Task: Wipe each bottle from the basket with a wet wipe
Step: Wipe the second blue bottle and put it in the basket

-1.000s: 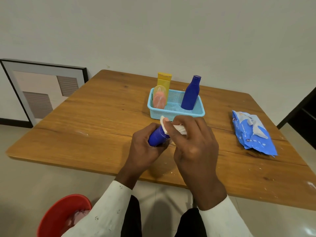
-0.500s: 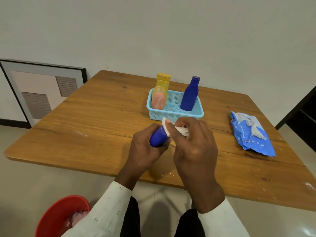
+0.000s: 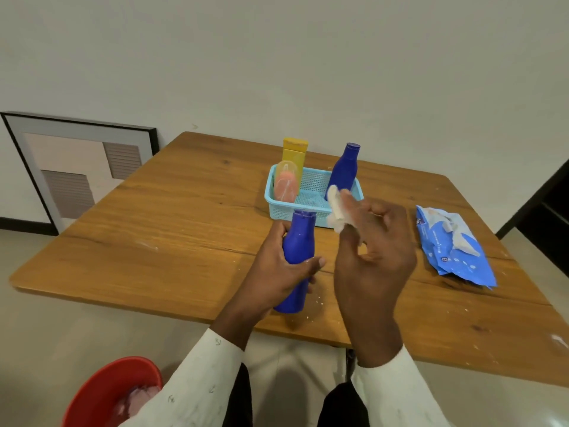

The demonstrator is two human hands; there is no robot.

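My left hand [image 3: 277, 269] grips a blue bottle [image 3: 298, 241] upright above the table's near edge, its top bare. My right hand [image 3: 374, 251] is lifted just right of it, pinching a crumpled white wet wipe [image 3: 337, 211] between fingertips, clear of the bottle. Behind them a light-blue basket [image 3: 283, 208] holds a second blue bottle [image 3: 343, 172], a yellow bottle [image 3: 295, 157] and a pink bottle with a clear cap [image 3: 286, 183].
A blue pack of wet wipes [image 3: 452, 245] lies on the wooden table [image 3: 172, 229] to the right. A red bin [image 3: 107, 392] with used wipes sits on the floor at lower left. A framed picture [image 3: 77, 167] leans on the wall.
My right hand has lifted the wipe off the bottle's top and moved right. My left hand has turned the bottle upright, so more of its body shows.
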